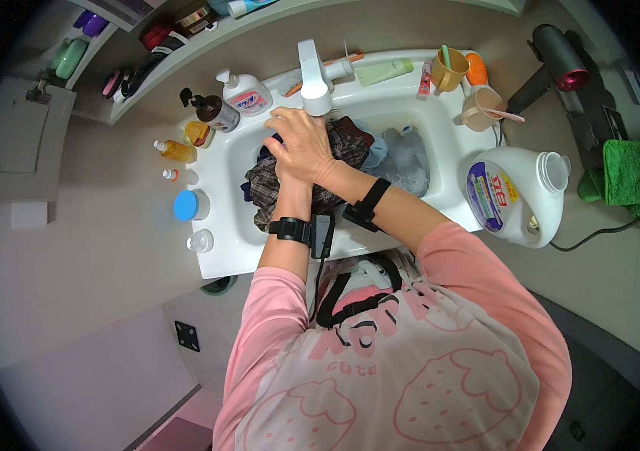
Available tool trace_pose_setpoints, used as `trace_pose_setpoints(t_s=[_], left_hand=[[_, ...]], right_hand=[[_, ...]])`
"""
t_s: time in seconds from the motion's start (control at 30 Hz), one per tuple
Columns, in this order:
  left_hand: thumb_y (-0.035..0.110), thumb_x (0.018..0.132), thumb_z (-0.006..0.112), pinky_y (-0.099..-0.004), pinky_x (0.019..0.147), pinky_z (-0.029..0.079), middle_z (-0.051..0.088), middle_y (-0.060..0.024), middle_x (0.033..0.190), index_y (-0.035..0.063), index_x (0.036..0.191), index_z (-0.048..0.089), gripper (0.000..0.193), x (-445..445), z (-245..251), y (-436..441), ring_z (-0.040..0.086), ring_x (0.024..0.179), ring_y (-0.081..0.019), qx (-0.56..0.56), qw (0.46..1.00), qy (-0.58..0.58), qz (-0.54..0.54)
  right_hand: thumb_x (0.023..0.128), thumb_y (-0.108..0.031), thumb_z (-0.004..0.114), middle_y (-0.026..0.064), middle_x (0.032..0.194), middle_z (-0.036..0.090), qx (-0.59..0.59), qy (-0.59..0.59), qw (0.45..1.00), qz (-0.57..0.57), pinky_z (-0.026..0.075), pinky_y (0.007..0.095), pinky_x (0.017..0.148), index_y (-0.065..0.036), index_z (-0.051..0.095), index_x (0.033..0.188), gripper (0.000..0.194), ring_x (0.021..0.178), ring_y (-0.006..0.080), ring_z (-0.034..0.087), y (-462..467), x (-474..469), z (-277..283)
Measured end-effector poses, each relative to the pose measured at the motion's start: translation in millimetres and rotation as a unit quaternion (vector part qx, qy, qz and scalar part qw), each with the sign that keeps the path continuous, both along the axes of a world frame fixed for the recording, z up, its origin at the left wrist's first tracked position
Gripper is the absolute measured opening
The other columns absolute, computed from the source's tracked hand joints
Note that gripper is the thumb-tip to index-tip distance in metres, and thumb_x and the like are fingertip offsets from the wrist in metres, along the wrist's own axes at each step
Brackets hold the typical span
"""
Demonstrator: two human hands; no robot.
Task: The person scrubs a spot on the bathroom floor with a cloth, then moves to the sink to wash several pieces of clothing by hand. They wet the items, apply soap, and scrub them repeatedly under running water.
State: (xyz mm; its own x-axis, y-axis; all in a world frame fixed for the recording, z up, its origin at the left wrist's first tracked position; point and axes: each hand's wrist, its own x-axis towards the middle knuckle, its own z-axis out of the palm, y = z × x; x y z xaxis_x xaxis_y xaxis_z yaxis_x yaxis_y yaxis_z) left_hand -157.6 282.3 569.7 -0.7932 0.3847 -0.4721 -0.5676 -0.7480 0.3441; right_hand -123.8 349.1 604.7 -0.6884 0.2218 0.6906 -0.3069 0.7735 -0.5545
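My right hand (303, 141) lies across my left hand (288, 173) just below the white faucet (315, 90), its thumb and fingers apart. My left hand is mostly hidden beneath it; only the part by the wrist shows. Both are over a dark plaid cloth (266, 186) bunched in the white sink (230, 214). Whether the left fingers grip the cloth cannot be seen. Grey wet cloth (407, 160) and a light blue cloth (376, 152) lie in the basin to the right of the plaid one.
A white pump bottle (248, 96) and a brown pump bottle (218, 113) stand on the rim's left. A large white detergent jug (523, 194) is at the right, near a tan cup (448, 70), a pink cup (481, 110), a hair dryer (548, 73) and a green cloth (633, 172).
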Motion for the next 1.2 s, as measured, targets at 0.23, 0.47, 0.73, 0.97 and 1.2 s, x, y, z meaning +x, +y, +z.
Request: trace_pose_setpoints(t_s=[0.23,0.47,0.73,0.97,1.2], left_hand=[[0.036,0.104,0.038,-0.0442,0.088,0.048,0.060,-0.0115,0.106,0.0058,0.111,0.054,0.034,-4.3,-9.6,-9.2,0.058,0.101,-0.0270,0.016,0.999,0.035,0.003],[0.035,0.104,0.038,-0.0433,0.085,0.047,0.060,-0.0121,0.102,0.0053,0.107,0.055,0.034,3.6,-13.6,-14.7,0.057,0.097,-0.0276,-0.080,0.995,0.057,0.014],[0.035,0.104,0.038,-0.0424,0.082,0.045,0.059,-0.0128,0.097,0.0048,0.103,0.055,0.034,27.4,-21.4,-38.0,0.057,0.092,-0.0284,-0.263,0.954,0.142,-0.009],[0.034,0.105,0.038,-0.0415,0.080,0.043,0.059,-0.0134,0.093,0.0043,0.100,0.055,0.035,7.8,-6.4,-23.6,0.056,0.088,-0.0290,-0.561,0.712,0.419,0.049],[0.032,0.103,0.044,-0.0436,0.066,0.040,0.057,-0.0174,0.074,0.0010,0.078,0.056,0.041,-2.6,15.7,9.4,0.052,0.070,-0.0361,-0.707,0.435,0.551,0.091]], right_hand=[[0.084,-0.028,0.063,0.0025,0.110,0.058,-0.025,0.098,0.994,0.034,0.031,0.0435,0.098,-0.014,0.062,0.100,0.022,0.101,0.0211,0.055,-24.0,-18.2,21.5],[0.082,-0.026,0.064,0.0019,0.107,0.059,-0.009,0.182,0.979,0.093,0.031,0.0451,0.100,-0.015,0.063,0.097,0.019,0.097,0.0208,0.057,-35.4,-36.6,39.9],[0.086,-0.028,0.061,0.0035,0.105,0.059,-0.086,0.168,0.974,0.128,0.033,0.0439,0.097,-0.014,0.060,0.097,0.017,0.098,0.0232,0.055,-51.8,-19.6,58.1],[0.092,-0.031,0.055,0.0064,0.102,0.059,-0.208,0.101,0.961,0.154,0.036,0.0414,0.088,-0.012,0.058,0.098,0.021,0.097,0.0276,0.055,-63.6,-3.1,64.4],[0.094,-0.031,0.054,0.0099,0.103,0.061,-0.224,0.069,0.961,0.148,0.041,0.0424,0.085,-0.007,0.060,0.096,0.024,0.098,0.0297,0.057,-68.9,0.9,58.1]])
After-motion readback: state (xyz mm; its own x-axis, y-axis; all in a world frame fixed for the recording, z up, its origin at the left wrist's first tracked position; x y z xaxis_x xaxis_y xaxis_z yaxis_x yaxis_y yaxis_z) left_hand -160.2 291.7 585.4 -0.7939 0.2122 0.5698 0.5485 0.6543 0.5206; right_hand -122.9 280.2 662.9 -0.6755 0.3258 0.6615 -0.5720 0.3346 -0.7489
